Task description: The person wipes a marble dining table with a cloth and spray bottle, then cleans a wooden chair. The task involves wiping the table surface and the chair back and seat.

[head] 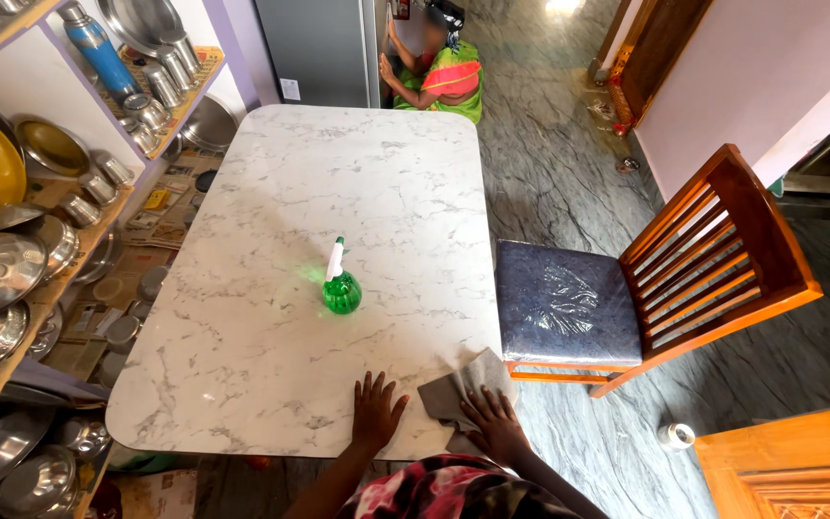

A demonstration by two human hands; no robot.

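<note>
Pressing flat on a grey cloth [461, 392], the right hand [494, 423] has its fingers spread over the cloth's near end at the tabletop [271, 365] edge. The cloth runs up and right from the hand, toward the chair [569, 303]. The left hand [375, 411] lies spread on the marble just beside it. A green spray bottle [340, 286] stands farther in.

Table [271, 240]: white marble-look top, smooth, slight sheen. Cloth [458, 389]: grey, matt. Spray bottle [341, 288]: translucent green plastic.
</note>
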